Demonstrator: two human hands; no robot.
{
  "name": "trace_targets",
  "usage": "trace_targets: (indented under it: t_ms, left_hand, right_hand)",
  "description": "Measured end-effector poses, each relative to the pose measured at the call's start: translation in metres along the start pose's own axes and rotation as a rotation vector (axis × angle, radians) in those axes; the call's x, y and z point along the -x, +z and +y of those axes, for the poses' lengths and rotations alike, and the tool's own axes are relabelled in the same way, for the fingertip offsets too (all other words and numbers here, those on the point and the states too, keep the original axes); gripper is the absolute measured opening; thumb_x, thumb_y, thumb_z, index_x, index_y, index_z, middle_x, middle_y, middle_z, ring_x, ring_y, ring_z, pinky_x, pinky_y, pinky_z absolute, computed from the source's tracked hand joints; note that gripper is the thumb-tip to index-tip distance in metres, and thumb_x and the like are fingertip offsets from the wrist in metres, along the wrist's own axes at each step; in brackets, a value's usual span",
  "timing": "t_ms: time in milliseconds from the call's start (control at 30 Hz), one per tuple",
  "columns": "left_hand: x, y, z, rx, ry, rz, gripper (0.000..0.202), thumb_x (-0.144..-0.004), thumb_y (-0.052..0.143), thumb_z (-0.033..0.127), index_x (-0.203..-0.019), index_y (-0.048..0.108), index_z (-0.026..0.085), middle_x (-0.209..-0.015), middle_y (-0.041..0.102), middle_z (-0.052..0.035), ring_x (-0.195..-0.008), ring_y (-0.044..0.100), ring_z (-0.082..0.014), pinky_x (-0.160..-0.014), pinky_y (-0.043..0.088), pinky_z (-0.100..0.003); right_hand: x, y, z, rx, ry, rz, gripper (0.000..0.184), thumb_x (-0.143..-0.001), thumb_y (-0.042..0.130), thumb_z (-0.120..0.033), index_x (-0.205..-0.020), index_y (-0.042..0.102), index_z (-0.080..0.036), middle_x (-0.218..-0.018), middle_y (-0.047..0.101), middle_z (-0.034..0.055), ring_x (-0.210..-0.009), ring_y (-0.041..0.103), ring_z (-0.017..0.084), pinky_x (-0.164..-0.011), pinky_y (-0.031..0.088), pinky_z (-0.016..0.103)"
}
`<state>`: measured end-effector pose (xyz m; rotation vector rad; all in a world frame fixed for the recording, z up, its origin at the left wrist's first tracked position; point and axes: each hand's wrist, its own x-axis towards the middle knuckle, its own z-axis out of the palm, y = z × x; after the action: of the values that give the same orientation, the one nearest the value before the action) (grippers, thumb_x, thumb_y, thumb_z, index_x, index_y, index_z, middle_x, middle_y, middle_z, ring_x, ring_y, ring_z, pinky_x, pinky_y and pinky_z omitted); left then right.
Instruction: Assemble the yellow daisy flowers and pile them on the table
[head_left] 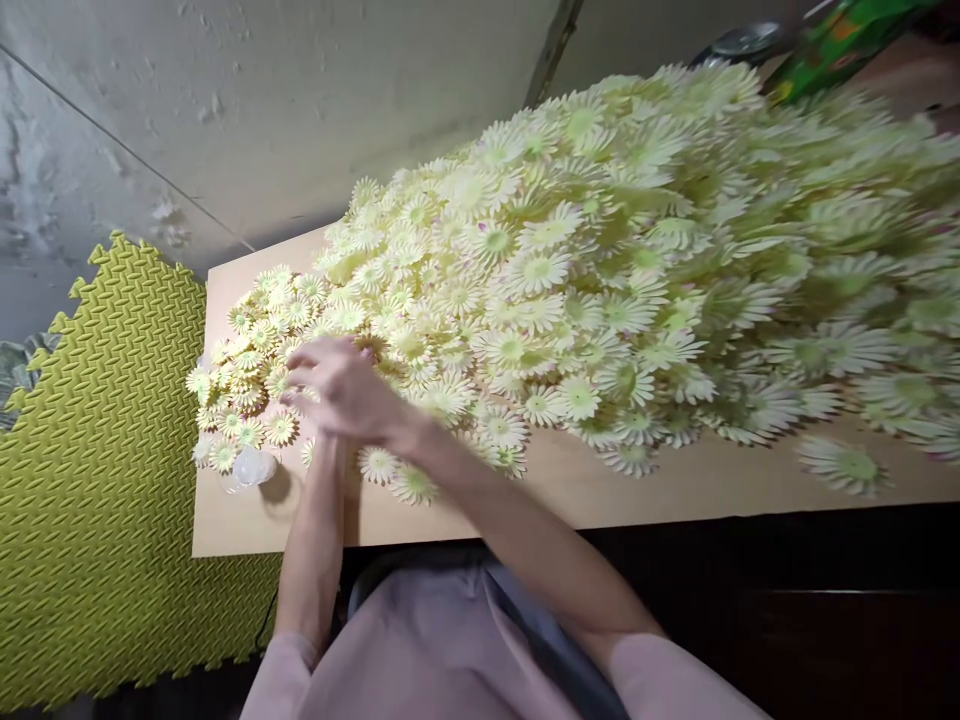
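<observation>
My right hand crosses over the left near the left end of the table, its fingers curled together and slightly smeared. Whatever those fingers hold, if anything, is hidden. Beneath it, my left hand is mostly covered, and its fingers cannot be made out. Around both hands lie artificial daisy flower heads, pale yellow-white with greenish centres, heaped in a large pile to the right. A smaller cluster of flower heads sits just left of my hands. Close to my left wrist stands a small clear plastic container.
The light wooden table has its front edge near my body. Yellow-green interlocking foam mats stand at the left. A stained grey wall rises behind. At the top right are a green package and a dark round object.
</observation>
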<state>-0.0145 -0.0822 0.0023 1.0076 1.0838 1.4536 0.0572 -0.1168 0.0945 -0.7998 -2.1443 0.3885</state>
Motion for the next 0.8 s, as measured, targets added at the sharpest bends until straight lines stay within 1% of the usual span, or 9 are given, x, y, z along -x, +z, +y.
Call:
trace_targets:
  t_ms: [67, 133, 167, 267, 367, 500, 633, 733, 800]
  left_hand:
    - [-0.001, 0.000, 0.000, 0.044, 0.003, -0.050, 0.027, -0.071, 0.079, 0.026, -0.095, 0.067, 0.022, -0.096, 0.065, -0.0038, -0.095, 0.064, -0.0178, -0.079, 0.056, -0.032]
    - [-0.002, 0.000, -0.001, 0.127, -0.008, -0.140, 0.030, -0.067, 0.082, 0.024, -0.093, 0.068, 0.023, -0.096, 0.067, -0.0025, -0.089, 0.065, -0.0135, -0.080, 0.055, -0.029]
    - [-0.002, 0.001, -0.001, 0.157, -0.018, -0.176, 0.031, -0.066, 0.083, 0.023, -0.093, 0.069, 0.024, -0.096, 0.067, -0.0017, -0.087, 0.065, -0.0113, -0.081, 0.055, -0.027]
    - [0.001, 0.002, -0.001, 0.177, -0.055, -0.232, 0.031, -0.066, 0.083, 0.020, -0.094, 0.070, 0.025, -0.095, 0.069, -0.0004, -0.082, 0.066, -0.0081, -0.080, 0.055, -0.024]
    - [0.003, 0.001, 0.001, 0.136, -0.057, -0.231, 0.030, -0.066, 0.083, 0.019, -0.094, 0.071, 0.024, -0.093, 0.070, -0.0003, -0.079, 0.067, -0.0082, -0.077, 0.056, -0.024]
    - [0.004, 0.000, 0.004, 0.094, -0.069, -0.228, 0.032, -0.066, 0.083, 0.019, -0.094, 0.070, 0.023, -0.088, 0.069, 0.0013, -0.071, 0.065, -0.0059, -0.071, 0.057, -0.021]
    - [0.006, 0.001, 0.005, 0.116, -0.155, -0.294, 0.024, -0.069, 0.082, 0.025, -0.085, 0.066, 0.019, -0.073, 0.062, 0.0040, -0.061, 0.060, -0.0046, -0.063, 0.056, -0.020]
    - [0.010, 0.003, 0.006, 0.155, -0.190, -0.353, 0.029, -0.069, 0.082, 0.029, -0.087, 0.062, 0.020, -0.065, 0.059, 0.0062, -0.056, 0.058, -0.0050, -0.057, 0.055, -0.020]
    - [0.013, 0.005, 0.007, 0.164, -0.192, -0.361, 0.031, -0.068, 0.082, 0.029, -0.088, 0.060, 0.021, -0.061, 0.058, 0.0075, -0.053, 0.055, -0.0043, -0.053, 0.052, -0.017]
  right_hand:
    - [0.020, -0.022, 0.034, 0.059, 0.148, 0.206, 0.017, -0.093, 0.057, -0.028, -0.092, 0.066, -0.013, -0.099, 0.064, 0.0093, -0.097, 0.057, 0.021, -0.093, 0.047, 0.043]
    - [0.038, -0.037, 0.063, 0.141, 0.244, 0.275, 0.022, -0.090, 0.061, -0.035, -0.097, 0.064, -0.015, -0.096, 0.063, 0.0102, -0.093, 0.057, 0.024, -0.088, 0.049, 0.047]
    - [0.046, -0.042, 0.074, 0.172, 0.264, 0.269, 0.024, -0.090, 0.061, -0.038, -0.098, 0.064, -0.015, -0.097, 0.062, 0.0112, -0.094, 0.056, 0.026, -0.087, 0.049, 0.048]
    - [0.061, -0.046, 0.094, 0.125, 0.237, 0.128, 0.021, -0.095, 0.051, -0.034, -0.093, 0.064, -0.017, -0.094, 0.062, 0.0102, -0.094, 0.056, 0.025, -0.084, 0.049, 0.045]
    - [0.065, -0.043, 0.101, 0.004, 0.204, 0.069, 0.023, -0.097, 0.048, -0.033, -0.088, 0.063, -0.019, -0.094, 0.059, 0.0085, -0.094, 0.056, 0.022, -0.084, 0.049, 0.040]
    - [0.064, -0.044, 0.101, -0.147, 0.266, 0.035, 0.024, -0.096, 0.048, -0.036, -0.083, 0.059, -0.019, -0.095, 0.052, 0.0070, -0.091, 0.054, 0.020, -0.084, 0.048, 0.039]
    - [0.064, -0.046, 0.098, -0.348, 0.358, 0.107, 0.032, -0.093, 0.052, -0.043, -0.072, 0.054, -0.020, -0.095, 0.041, 0.0064, -0.093, 0.050, 0.020, -0.090, 0.046, 0.039]
    - [0.066, -0.043, 0.098, -0.491, 0.391, 0.135, 0.042, -0.091, 0.053, -0.051, -0.064, 0.050, -0.019, -0.090, 0.038, 0.0052, -0.093, 0.046, 0.020, -0.093, 0.045, 0.040]
    - [0.068, -0.040, 0.100, -0.553, 0.386, 0.145, 0.046, -0.090, 0.050, -0.055, -0.062, 0.050, -0.019, -0.086, 0.036, 0.0044, -0.093, 0.045, 0.020, -0.094, 0.044, 0.041]
